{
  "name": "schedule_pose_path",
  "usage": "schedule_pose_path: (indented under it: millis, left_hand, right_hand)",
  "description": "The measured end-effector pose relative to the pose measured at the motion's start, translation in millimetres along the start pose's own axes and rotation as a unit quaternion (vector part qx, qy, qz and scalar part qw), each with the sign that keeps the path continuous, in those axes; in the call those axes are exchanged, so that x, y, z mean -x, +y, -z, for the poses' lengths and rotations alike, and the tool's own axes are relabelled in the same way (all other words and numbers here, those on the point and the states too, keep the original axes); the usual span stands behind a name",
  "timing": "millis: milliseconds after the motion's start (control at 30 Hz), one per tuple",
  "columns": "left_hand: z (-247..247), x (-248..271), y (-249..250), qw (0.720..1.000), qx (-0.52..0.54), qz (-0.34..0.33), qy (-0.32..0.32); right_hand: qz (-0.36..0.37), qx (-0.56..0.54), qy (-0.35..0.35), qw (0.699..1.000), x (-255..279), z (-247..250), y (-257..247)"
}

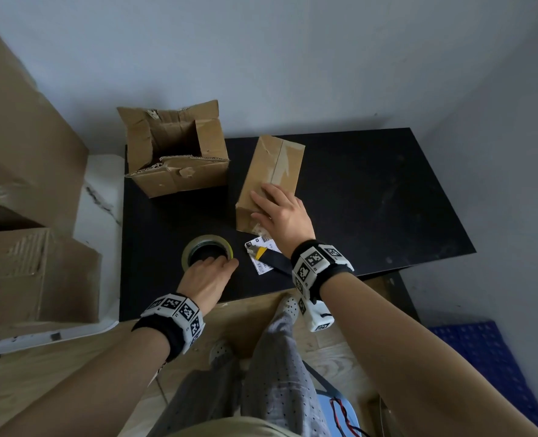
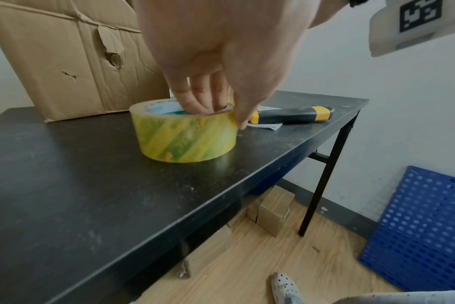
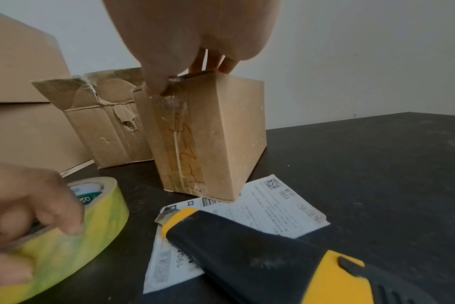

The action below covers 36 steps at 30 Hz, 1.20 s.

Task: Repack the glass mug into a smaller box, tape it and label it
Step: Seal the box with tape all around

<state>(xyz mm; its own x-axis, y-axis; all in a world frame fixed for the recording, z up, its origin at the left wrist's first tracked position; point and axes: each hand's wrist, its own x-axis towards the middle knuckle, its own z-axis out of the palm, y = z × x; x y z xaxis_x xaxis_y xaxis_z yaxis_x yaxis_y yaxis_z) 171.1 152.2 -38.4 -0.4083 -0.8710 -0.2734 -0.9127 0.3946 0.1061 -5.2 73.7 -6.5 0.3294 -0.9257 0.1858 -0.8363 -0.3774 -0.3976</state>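
Left grip (image 2: pixel 221 45): fingers (image 2: pixel 195 96) inside tape roll (image 2: pixel 185 135)

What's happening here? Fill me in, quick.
A person is packing at a black table. Their left hand grips the tape roll, fingers in its core, thumb outside. Their right hand presses on the near end of the small box, already taped along its top. The label lies under the utility knife; the larger box stands open.

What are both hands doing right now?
Left hand: closed, gripping the tape roll.
Right hand: open, pressing on the small box.
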Motion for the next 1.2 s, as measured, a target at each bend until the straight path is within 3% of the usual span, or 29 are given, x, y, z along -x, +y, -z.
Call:
schedule_pose_path:
  millis: [67, 200, 267, 367, 467, 667, 900, 1200]
  left_hand:
    - [-3, 1, -2, 1.000, 0.011, -0.006, 0.020]
    - [-1, 0, -1, 1.000, 0.023, 0.001, -0.003]
    - [4, -3, -1, 0.999, 0.037, 0.017, 0.023]
    - [26, -12, 1, 0.987, 0.107, 0.048, 0.108]
    - [46, -32, 5, 0.968, 0.145, 0.023, 0.203]
    - [78, -65, 18, 0.963, 0.220, 0.078, 0.134]
    - [60, -62, 8, 0.944, 0.242, 0.044, 0.219]
    - [61, -76, 4, 0.938, 0.264, 0.048, 0.219]
  right_hand:
    - [0.001, 0.003, 0.001, 1.000, -2, -1, 1]
    - [0.013, 0.008, -0.008, 1.000, 3, -2, 2]
    - [0.004, 0.005, -0.006, 1.000, 9, 1, 2]
    - [-0.082, -0.041, 0.020, 0.996, 17, 9, 4]
    - [-0.223, -0.152, -0.002, 0.963, 17, 20, 1]
    - [-0.294, -0.205, -0.039, 0.933, 2, 18, -6]
    - [-0.240, -0.226, -0.062, 0.942, -16, 22, 12]
    - [-0.212, -0.183, -0.092, 0.956, -28, 28, 34]
